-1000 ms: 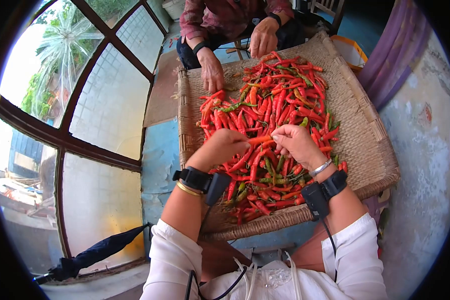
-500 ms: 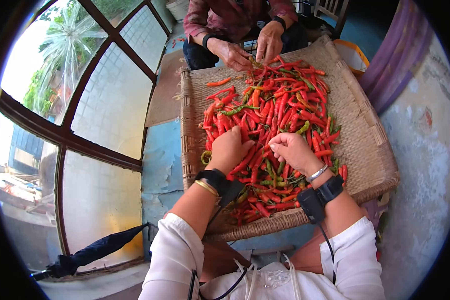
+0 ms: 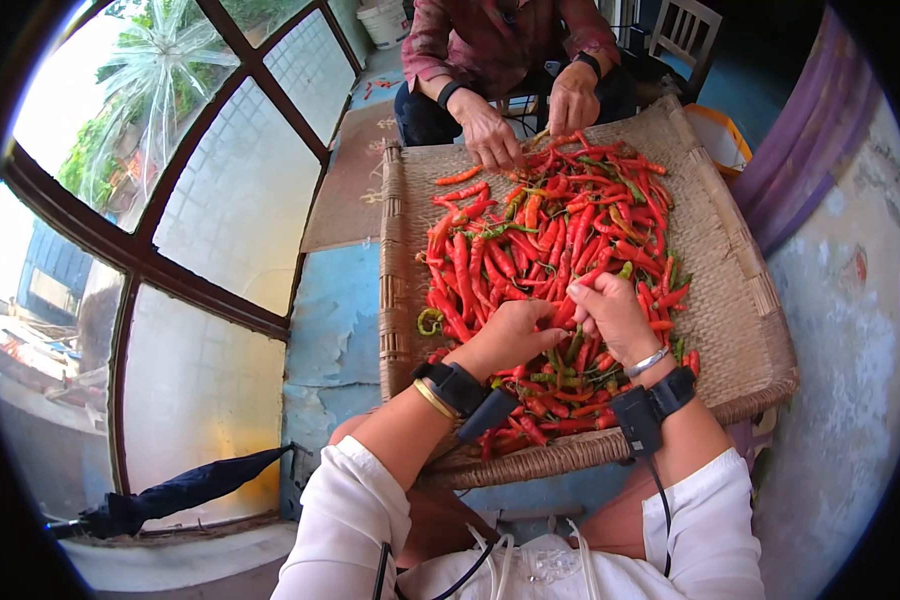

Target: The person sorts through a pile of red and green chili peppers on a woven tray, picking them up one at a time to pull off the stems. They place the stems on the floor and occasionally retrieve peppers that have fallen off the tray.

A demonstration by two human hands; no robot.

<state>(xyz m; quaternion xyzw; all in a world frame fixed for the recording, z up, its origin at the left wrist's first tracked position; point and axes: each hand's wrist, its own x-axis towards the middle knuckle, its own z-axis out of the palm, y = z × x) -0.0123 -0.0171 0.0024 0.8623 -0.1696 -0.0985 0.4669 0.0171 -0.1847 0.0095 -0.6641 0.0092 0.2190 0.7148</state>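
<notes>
A heap of red chili peppers (image 3: 515, 255), with some green ones mixed in, lies on a woven tray (image 3: 735, 340) in front of me. My left hand (image 3: 515, 335) is over the heap, its thumb and fingers closed toward a red chili pepper (image 3: 566, 312) between my two hands. Close beside it on the right, my right hand (image 3: 615, 315) pinches by the same pepper with thumb and forefinger. Its stem end is too small to make out. Parts of the left fingers are hidden behind that hand.
Across the tray a seated person's hands (image 3: 490, 135) work at the far edge of the heap. Windows (image 3: 225, 190) run along the left, with a folded dark umbrella (image 3: 190, 490) below. A purple curtain (image 3: 795, 150) and an orange-rimmed container (image 3: 720, 138) are at the right.
My left hand has moved right and lower across the heap, meeting my right hand around a red pepper. The view has shifted slightly. The other person's hands stay at the far edge.
</notes>
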